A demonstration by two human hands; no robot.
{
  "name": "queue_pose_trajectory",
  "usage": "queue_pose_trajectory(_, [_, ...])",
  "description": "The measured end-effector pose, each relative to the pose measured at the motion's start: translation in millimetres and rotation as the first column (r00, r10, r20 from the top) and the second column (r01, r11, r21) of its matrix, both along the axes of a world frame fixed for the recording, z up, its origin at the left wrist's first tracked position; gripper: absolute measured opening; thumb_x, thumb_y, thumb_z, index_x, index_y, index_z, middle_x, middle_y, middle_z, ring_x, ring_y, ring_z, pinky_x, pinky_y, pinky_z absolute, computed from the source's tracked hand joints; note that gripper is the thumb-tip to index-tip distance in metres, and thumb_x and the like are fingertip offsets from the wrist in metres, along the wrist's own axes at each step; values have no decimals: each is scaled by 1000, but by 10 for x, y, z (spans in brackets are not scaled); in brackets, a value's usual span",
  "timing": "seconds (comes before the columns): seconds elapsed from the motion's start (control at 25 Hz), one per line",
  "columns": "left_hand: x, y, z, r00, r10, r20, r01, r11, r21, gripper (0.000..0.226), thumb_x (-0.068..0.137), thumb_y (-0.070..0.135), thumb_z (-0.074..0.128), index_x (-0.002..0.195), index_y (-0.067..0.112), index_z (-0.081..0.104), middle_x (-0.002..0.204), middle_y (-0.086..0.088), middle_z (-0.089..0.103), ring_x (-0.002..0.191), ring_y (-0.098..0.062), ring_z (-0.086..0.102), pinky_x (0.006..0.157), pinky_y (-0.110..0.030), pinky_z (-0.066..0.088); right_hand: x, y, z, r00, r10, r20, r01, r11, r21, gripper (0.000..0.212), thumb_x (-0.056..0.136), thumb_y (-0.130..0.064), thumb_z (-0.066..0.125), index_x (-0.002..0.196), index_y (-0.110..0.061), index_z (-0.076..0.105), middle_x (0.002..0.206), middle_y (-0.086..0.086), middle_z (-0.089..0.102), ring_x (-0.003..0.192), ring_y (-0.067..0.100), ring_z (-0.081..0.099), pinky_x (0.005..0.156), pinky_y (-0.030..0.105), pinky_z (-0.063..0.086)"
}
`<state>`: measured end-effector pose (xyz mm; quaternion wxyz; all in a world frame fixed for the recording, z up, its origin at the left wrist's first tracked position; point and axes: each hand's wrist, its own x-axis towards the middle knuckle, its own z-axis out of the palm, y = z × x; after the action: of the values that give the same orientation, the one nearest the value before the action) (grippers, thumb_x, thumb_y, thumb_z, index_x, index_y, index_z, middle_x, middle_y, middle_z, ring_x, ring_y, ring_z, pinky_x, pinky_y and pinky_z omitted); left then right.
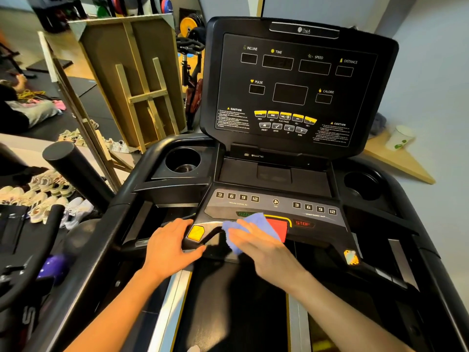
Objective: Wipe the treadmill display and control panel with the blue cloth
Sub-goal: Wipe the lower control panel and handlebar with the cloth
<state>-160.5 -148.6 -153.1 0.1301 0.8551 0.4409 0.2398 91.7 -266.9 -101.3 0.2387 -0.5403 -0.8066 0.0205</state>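
The treadmill's black display (297, 85) stands upright ahead, its readout windows dark, with yellow buttons along its lower part. Below it lies the sloped control panel (276, 207) with numbered keys, a fan key and a red stop button (279, 227). My right hand (264, 247) presses the blue cloth (248, 227) flat on the panel's lower edge, covering the left part of the red button and the start label. My left hand (172, 247) rests on the left handlebar grip beside a yellow pad (196, 232), holding nothing else.
Cup holders sit left (182, 161) and right (363, 185) of the console. A paper cup (399, 138) stands on a wooden ledge at the right. A wooden frame (137, 80), several shoes (48, 196) and another machine's handle (76, 171) are at the left.
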Motion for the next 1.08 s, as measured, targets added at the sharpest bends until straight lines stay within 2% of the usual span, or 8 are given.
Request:
queue_pose_trajectory(0.12, [-1,2,4,1000,4,-3,-4,1000,-4,62,71,69,68,114,25,61,95,11,66,81,-5,60,70,-27,53,180,-94,163,996,-73,-59,74,997,16,45,108,-14,19,110,-11,64,114,2,62,112,25,54,93,37,50])
queue_pose_trajectory(0.2, [4,-1,7,1000,8,3,-8,1000,0,61,70,69,68,113,26,61,95,11,66,81,-4,59,71,-26,52,291,-133,67,980,-181,-87,186,981,48,41,98,5,37,123,-20,57,119,8,63,107,27,62,88,31,56])
queue_pose_trajectory(0.28, [7,-7,7,1000,10,10,-10,1000,4,61,70,69,67,113,25,61,95,10,67,81,-3,58,71,-26,51,349,-114,-111,932,-298,-206,295,954,-46,70,85,15,54,137,-30,46,126,10,57,107,20,63,91,21,52])
queue_pose_trajectory(0.36, [9,-11,1,1000,6,11,-6,1000,11,62,70,68,67,114,24,62,96,9,67,82,-5,60,72,-27,52,209,-1,-232,896,-402,-190,388,915,-109,57,88,7,54,138,-20,48,138,10,46,130,22,49,111,30,39])
queue_pose_trajectory(0.48, [6,-12,-1,1000,11,7,-11,1000,3,61,70,67,70,114,25,61,97,10,67,83,-6,61,73,-25,51,-212,221,-252,799,-533,-278,516,845,-140,36,85,3,59,118,-10,65,120,6,65,119,21,61,100,42,51])
queue_pose_trajectory(0.72, [11,-11,42,1000,3,21,-2,1000,-9,35,72,58,71,93,35,56,78,16,58,67,-5,56,60,-26,48,-1000,547,-419,972,-198,-128,190,979,-70,55,90,-6,37,143,3,47,152,21,44,148,41,24,122,54,15])
queue_pose_trajectory(0.84, [30,-38,55,998,-9,56,9,1000,-5,23,76,49,60,88,29,60,74,14,60,64,-6,57,56,-31,50,-1203,583,-521,995,-79,55,84,991,-102,55,87,-8,57,141,-1,52,154,18,43,153,32,-2,125,47,3])
queue_pose_trajectory(1.08, [1,2,3,999,-32,15,32,999,4,46,73,60,71,106,29,63,87,15,63,76,-4,60,66,-29,52,-617,459,-425,999,-30,-11,31,987,158,45,104,-1,27,136,-1,58,143,16,56,140,38,42,117,50,32])
